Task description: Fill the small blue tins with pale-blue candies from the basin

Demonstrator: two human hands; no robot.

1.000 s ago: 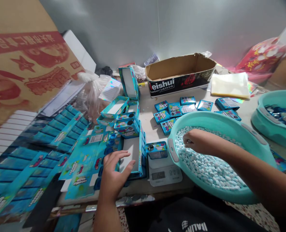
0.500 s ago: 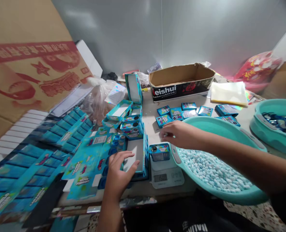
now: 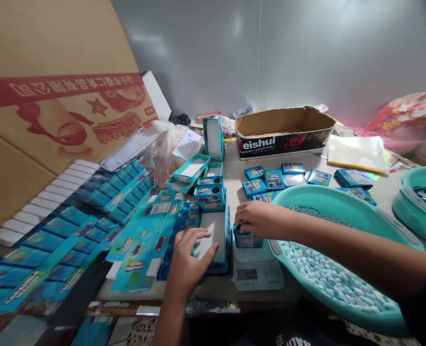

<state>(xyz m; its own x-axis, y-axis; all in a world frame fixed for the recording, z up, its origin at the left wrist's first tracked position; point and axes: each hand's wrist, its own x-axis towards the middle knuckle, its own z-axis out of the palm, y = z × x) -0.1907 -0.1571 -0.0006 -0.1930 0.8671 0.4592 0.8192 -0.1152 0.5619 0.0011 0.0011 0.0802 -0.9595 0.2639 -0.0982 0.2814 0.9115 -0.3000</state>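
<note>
My right hand [image 3: 253, 218] is over a small blue candy tin [image 3: 249, 240], fingers bunched at its top; what they hold, if anything, is hidden. The tin stands on a white digital scale [image 3: 259, 276] whose reading is too blurred to read. My left hand [image 3: 190, 254] lies with fingers apart at an open blue display box [image 3: 218, 230] with a white inside. To the right, a turquoise tub [image 3: 285, 204] holds many small white and pale blue candies [image 3: 328, 269], partly under my right forearm.
Several blue tins [image 3: 273, 179] lie behind the tub. An open cardboard box [image 3: 288, 144] stands near the wall beside a stack of clear bags [image 3: 357, 154]. Flat blue cartons [image 3: 137, 240] and wrapped packs [image 3: 43, 245] cover the left. A second tub [image 3: 414, 206] is at the right edge.
My right hand has come down from above the tin onto its top. My left hand stays at the display box. The view has shifted slightly, moving things right and down.
</note>
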